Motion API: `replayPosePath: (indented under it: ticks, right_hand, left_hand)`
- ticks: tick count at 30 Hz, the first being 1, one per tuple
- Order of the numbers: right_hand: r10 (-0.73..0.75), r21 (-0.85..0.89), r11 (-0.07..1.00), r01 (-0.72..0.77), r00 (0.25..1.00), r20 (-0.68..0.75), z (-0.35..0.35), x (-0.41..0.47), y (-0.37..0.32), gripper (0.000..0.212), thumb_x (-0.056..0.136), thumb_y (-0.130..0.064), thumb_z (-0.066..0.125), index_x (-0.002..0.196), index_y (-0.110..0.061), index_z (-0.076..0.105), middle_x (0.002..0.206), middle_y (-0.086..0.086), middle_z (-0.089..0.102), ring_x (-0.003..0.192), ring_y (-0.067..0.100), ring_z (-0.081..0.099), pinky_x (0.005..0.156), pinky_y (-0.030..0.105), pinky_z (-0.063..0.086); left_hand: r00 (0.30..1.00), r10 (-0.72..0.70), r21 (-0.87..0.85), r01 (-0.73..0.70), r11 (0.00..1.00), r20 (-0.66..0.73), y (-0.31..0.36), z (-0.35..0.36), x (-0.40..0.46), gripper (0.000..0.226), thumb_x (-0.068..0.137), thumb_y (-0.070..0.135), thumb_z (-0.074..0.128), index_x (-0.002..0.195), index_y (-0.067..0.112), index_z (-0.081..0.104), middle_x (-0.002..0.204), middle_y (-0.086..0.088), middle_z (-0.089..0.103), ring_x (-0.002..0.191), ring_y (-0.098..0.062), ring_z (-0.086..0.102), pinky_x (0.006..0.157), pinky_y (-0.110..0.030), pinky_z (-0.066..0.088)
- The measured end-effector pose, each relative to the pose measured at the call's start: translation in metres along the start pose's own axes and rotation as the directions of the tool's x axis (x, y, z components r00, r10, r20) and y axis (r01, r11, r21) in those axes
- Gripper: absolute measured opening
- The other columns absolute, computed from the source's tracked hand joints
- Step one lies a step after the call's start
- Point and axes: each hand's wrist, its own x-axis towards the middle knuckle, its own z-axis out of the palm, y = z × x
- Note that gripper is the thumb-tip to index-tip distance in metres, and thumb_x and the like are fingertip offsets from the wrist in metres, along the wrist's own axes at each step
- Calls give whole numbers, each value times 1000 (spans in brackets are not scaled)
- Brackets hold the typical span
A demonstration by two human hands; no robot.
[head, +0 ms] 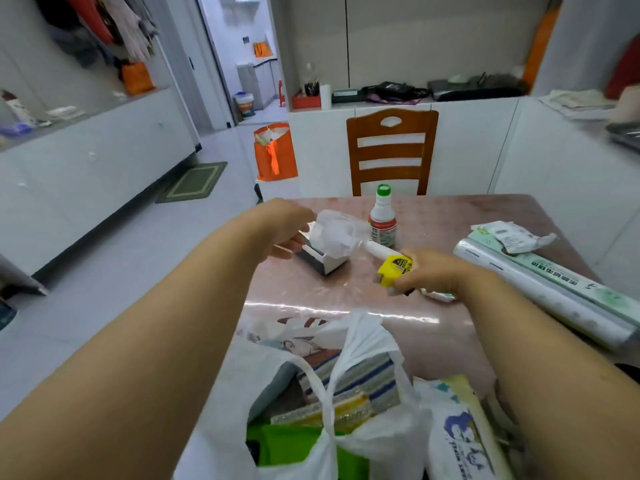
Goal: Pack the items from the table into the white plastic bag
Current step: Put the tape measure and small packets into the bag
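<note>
The white plastic bag (367,441) stands open at the table's near edge, with striped cloths, sponges and something green inside. My right hand (433,277) grips a yellow-capped white tube (393,266) lying on the table. My left hand (287,230) reaches to a small white and grey holder (323,261) with crumpled white plastic (337,233) in it; fingers touch its left side, apart. A green-capped white bottle (382,216) stands upright behind the tube.
A long grey-green roll (540,289) lies along the table's right side with a crumpled packet (509,235) on its far end. A wooden chair (391,154) stands behind the pink table (450,216). An orange bag (275,152) sits on the floor to the left.
</note>
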Motion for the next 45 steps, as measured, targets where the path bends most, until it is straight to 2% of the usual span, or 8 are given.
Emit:
replayPosePath:
  ticks: [6, 14, 16, 19, 23, 31, 39, 45]
  right_hand:
    - [-93, 127, 987, 100, 994, -55, -5, -78, -47, 16, 73, -17, 73, 82, -18, 60, 66, 1, 53, 59, 14, 41, 52, 25, 31]
    - [-193, 510, 844, 167, 981, -2, 26, -156, -89, 37, 53, -28, 70, 86, -14, 60, 76, 6, 53, 63, 17, 44, 60, 31, 40]
    - [-223, 600, 783, 163, 974, 27, 40, -168, -97, 31, 59, -25, 71, 86, -13, 60, 79, 6, 52, 62, 16, 42, 64, 32, 45]
    - [-260, 669, 726, 159, 964, 53, 57, -179, -104, 7, 86, -16, 59, 89, -10, 58, 74, 5, 50, 58, 15, 39, 67, 32, 46]
    - [-264, 752, 652, 100, 959, 101, 68, -182, -96, 30, 74, -24, 61, 97, -6, 55, 74, 8, 50, 56, 14, 40, 60, 28, 44]
    - [-400, 851, 522, 54, 897, 188, 79, -184, -95, 50, 58, -30, 67, 101, -6, 56, 72, 6, 49, 53, 12, 42, 59, 27, 45]
    - [-415, 956, 292, -2, 901, 129, 135, -164, -114, 39, 57, -29, 70, 89, -13, 57, 74, 4, 46, 62, 13, 43, 73, 30, 45]
    - [-370, 824, 552, 131, 923, 102, 117, -158, -80, 40, 53, -25, 68, 91, -22, 56, 72, -2, 49, 64, 11, 44, 81, 31, 38]
  left_hand:
    - [996, 25, -134, -37, 990, -87, -4, -6, -116, 33, 97, 28, 50, 86, 0, 65, 76, -14, 66, 66, -24, 64, 71, -36, 58]
    - [962, -271, -191, 271, 943, 29, -58, 48, -183, 56, 99, 49, 38, 119, 1, 60, 86, -9, 56, 85, -26, 56, 81, -33, 49]
    - [946, -316, -290, 323, 901, 74, -69, 64, -178, 65, 95, 61, 32, 116, 6, 60, 109, -6, 57, 103, -31, 54, 96, -39, 45]
    - [944, -315, -527, 320, 788, 102, -92, 83, -154, 74, 86, 73, 30, 102, 10, 64, 112, -16, 67, 105, -35, 63, 100, -48, 47]
    - [937, -348, -621, 251, 743, -38, -111, 95, -131, 74, 78, 74, 37, 115, 16, 63, 117, -14, 68, 103, -34, 65, 96, -47, 50]
    - [902, -330, -256, 261, 931, -280, -110, 98, -150, 57, 103, 40, 18, 143, 8, 42, 144, -15, 47, 132, -32, 44, 109, -37, 33]
    - [849, -308, -297, 189, 936, -430, -116, 88, -161, 40, 102, 15, 39, 139, -1, 40, 140, -18, 51, 127, -31, 50, 100, -34, 40]
    - [844, -368, -799, -112, 591, -390, -129, 68, -173, 36, 99, 31, 40, 94, 6, 65, 87, -10, 65, 74, -25, 59, 76, -36, 50]
